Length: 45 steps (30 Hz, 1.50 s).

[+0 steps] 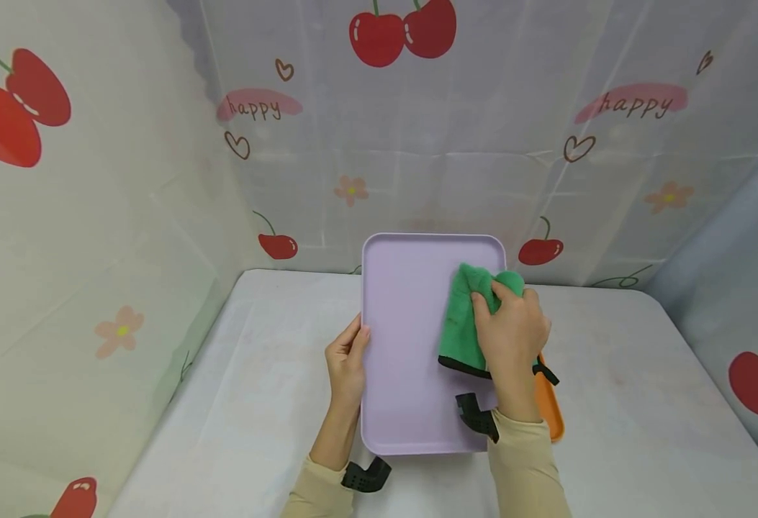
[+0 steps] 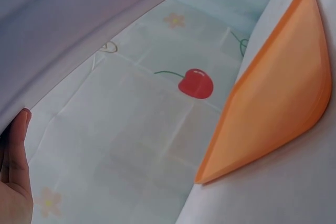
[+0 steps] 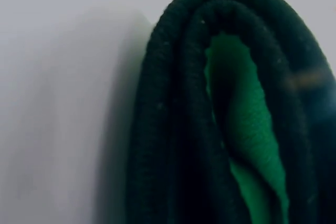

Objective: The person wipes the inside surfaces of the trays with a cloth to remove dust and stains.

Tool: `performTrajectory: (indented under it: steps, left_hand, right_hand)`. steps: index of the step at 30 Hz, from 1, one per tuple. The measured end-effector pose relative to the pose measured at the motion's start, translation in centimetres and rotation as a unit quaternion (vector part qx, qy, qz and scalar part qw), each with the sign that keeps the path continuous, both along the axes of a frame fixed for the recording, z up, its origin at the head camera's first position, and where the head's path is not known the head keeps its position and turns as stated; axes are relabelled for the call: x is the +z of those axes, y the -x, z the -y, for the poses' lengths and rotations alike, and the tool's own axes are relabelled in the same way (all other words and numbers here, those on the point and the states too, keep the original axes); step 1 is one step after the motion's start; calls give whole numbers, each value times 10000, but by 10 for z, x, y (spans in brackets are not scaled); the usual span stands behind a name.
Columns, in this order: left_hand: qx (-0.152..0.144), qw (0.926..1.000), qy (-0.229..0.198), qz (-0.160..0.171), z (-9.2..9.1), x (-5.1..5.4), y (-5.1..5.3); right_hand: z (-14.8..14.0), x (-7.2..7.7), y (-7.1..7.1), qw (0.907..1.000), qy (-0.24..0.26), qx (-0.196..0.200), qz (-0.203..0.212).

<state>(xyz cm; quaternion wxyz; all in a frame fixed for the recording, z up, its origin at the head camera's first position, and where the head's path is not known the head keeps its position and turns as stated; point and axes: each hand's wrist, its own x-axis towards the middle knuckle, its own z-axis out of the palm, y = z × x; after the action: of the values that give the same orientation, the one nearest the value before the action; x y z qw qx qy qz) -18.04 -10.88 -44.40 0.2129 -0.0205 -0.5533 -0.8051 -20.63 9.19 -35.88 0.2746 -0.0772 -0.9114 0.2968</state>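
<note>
A lilac rectangular tray (image 1: 404, 345) is held up off the table, its flat inner face toward the head camera. My left hand (image 1: 346, 363) grips its left rim, the thumb at the front edge. With my right hand (image 1: 513, 331) I pinch a folded green cloth (image 1: 466, 324) with black edging against the tray's right side. The right wrist view is filled by folds of that cloth (image 3: 247, 103) close up beside a pale surface. In the left wrist view, the tray's underside (image 2: 68, 19) slants overhead, with left fingers (image 2: 18, 150) at its edge.
An orange tray (image 1: 550, 414) lies on the white table (image 1: 288, 345), mostly hidden behind the lilac tray and right arm; the left wrist view shows more of it. Curtains (image 1: 443, 180) with cherry prints hang behind the table and at both sides.
</note>
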Motion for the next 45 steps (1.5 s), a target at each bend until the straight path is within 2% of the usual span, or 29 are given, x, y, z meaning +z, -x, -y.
performTrajectory:
  steps: [9,20,29,35,40,45]
  left_hand:
    - [-180,9998,-61,-37,-1,0,0]
    - [-237,9997,-73,-73,-1,-1,-1]
    - [-221,9997,-56,-64,-2,-1,-1]
    - [-233,9996,-58,-144,-2,0,-1]
    - [-229,9997,-87,-86,-4,0,-2]
    - [-244,9997,-51,-72,-6,-1,-2]
  right_hand:
    - [-2,-9,0,9992,344,-66,-199]
    - [2,-18,1,9929,882,-116,-791]
    - [16,-21,-4,9922,705,38,-1023]
    - [33,-21,-10,9895,484,411,-1302]
    - [49,-22,-16,9842,316,751,-1573]
    - [63,-23,-21,9782,-65,1016,-1807]
